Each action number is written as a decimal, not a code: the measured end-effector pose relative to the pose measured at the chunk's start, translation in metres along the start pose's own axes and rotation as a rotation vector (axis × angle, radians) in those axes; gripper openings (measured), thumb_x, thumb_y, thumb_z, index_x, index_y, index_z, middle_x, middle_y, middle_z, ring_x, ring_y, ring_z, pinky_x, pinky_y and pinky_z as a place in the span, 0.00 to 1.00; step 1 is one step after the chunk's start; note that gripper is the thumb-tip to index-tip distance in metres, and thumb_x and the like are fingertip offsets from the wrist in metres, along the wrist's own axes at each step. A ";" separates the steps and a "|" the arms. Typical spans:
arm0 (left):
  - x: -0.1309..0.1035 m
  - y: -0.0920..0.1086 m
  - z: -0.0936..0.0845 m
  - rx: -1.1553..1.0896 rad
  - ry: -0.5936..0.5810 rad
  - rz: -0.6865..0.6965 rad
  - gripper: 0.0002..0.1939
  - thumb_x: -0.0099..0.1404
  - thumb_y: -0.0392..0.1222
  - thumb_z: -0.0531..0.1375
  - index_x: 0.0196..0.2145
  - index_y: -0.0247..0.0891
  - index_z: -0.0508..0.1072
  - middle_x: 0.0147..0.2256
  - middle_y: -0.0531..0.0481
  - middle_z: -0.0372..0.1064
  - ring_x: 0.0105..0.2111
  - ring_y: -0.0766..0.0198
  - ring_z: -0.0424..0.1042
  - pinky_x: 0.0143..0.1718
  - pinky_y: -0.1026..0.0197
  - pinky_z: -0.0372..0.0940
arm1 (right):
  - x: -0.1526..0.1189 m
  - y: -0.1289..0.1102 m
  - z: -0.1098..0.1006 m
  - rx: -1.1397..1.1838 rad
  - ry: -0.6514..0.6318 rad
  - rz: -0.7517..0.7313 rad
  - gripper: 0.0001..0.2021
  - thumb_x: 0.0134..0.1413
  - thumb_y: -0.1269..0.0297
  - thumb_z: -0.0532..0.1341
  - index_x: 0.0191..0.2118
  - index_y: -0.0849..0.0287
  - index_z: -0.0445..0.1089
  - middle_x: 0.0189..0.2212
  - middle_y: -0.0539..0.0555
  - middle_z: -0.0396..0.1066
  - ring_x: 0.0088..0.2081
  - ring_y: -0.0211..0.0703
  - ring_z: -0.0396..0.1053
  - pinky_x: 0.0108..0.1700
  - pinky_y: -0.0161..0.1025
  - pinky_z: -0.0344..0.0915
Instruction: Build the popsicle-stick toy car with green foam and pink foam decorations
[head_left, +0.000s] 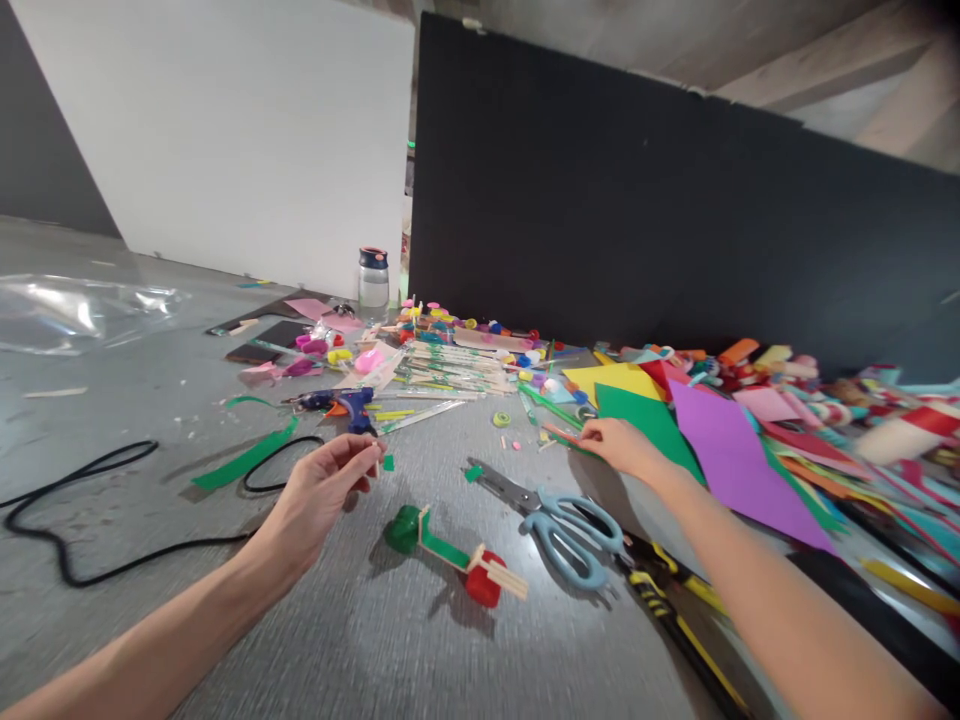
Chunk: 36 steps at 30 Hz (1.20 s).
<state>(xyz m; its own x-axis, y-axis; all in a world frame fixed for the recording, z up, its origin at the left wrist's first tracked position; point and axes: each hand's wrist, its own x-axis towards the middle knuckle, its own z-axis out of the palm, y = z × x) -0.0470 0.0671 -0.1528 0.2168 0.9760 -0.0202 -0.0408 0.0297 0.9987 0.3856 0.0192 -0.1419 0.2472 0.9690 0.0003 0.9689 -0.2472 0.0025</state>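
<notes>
My left hand is closed in a pinch on a short pale wooden stick piece. A small green paper scrap shows just beside its fingertips. My right hand reaches across to the right, its fingers closed on the end of a thin reddish stick. Between the hands lies a small built model of wooden sticks and green paper, with a green cap at one end and a red cap at the other. Blue-handled scissors lie open to its right.
A dark blue glue gun with a black cord rests at left near a green paper strip. Wooden sticks and caps pile up behind. Coloured sheets lie right, yellow-black cutters nearer. A bottle stands at the back.
</notes>
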 end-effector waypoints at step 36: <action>-0.094 0.079 0.096 0.009 -0.730 -0.254 0.11 0.56 0.47 0.68 0.29 0.34 0.78 0.25 0.52 0.71 0.24 0.69 0.70 0.31 0.63 0.68 | -0.184 -0.100 -0.068 -0.078 0.981 -0.857 0.13 0.67 0.81 0.55 0.51 0.64 0.71 0.45 0.64 0.72 0.42 0.52 0.73 0.43 0.49 0.71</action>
<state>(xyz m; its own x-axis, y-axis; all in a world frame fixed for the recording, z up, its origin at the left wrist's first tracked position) 0.0230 -0.0435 -0.0676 0.8066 0.5501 -0.2163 0.1031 0.2293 0.9679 0.2431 -0.1339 -0.0741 -0.5821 0.4221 0.6949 0.8058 0.4138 0.4236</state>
